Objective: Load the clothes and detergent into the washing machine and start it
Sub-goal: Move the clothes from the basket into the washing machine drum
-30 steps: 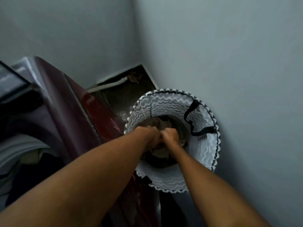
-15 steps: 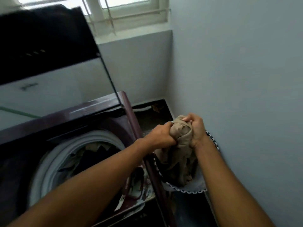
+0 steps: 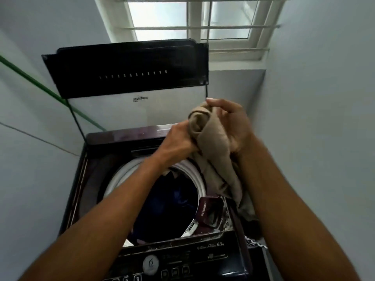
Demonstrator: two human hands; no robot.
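The washing machine [image 3: 85,199] stands at the left against the wall, a glossy dark maroon top-loader with its glass lid [image 3: 129,78] raised upright at the back. Its drum [image 3: 172,201], ringed by a pale ribbed collar, already holds dark, rumpled clothes [image 3: 174,203]. The left hand [image 3: 178,141] has its fingers curled tight round one side of a beige garment [image 3: 213,142]; the right hand [image 3: 233,126] clasps the other side, thumb over the top of the bunched end. The cloth is soft and matte, wadded into a rolled knot between the two hands, its loose tail hanging straight down past the machine's right rim toward the laundry basket [image 3: 254,242], of which only a zigzag-trimmed edge shows. The garment sits above and to the right of the drum mouth — so the drop point lies down and to the left, nearer the left hand. The detergent drawer [image 3: 211,213] stands open at the drum's front right corner, likely in the trailing tail's path.
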